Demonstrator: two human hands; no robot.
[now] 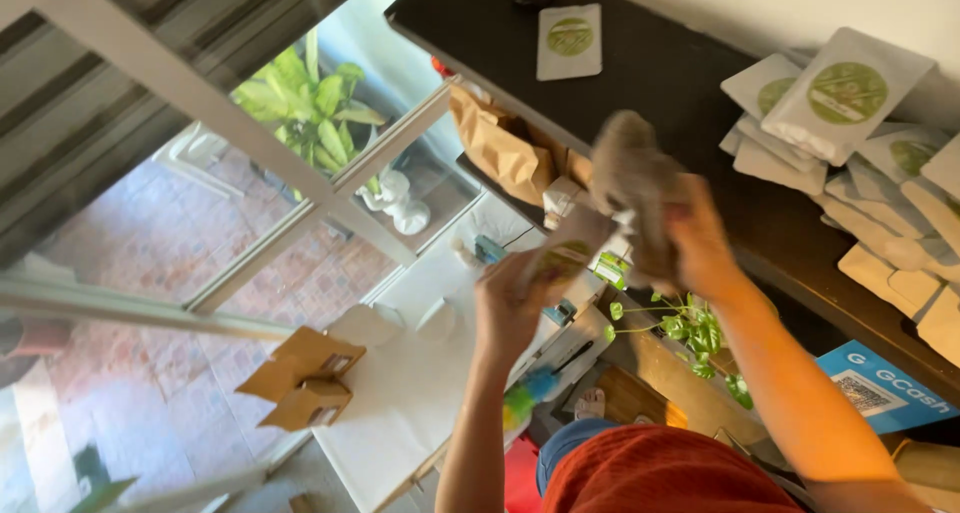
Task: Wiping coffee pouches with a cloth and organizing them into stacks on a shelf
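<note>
1. Left hand [507, 308] raised in the middle of the view, fingers curled around a flat pouch [562, 256] with a green round label, gripped at its lower end.
2. Pouch tilted, long axis running from the left hand up and to the right, top end pointing toward the right hand; blurred, so fine detail not readable.
3. Right hand [697, 235] raised just right of it, fingers closed on a grey cloth [632, 178] bunched into a lump.
4. Cloth hanging above and left of the right hand, its lower edge touching or just over the pouch's upper end; exact contact hard to tell through the blur.
5. Both hands close together, the pouch lying between them, the cloth on the upper right side of it; the right hand nearer the cloth, the left nearer the pouch.
6. Dark bench [660, 68] behind the hands, running from upper centre to the right edge.
7. Pile of similar white pouches [850, 123] on the bench, well to the right of the hands; one single pouch [569, 41] lying flat farther back, above the hands.
8. Small green plant [685, 328] just below the right wrist; brown paper bag [495, 143] left of the cloth, at the bench's edge.
9. Both hands held in the air, clear of the bench.
</note>
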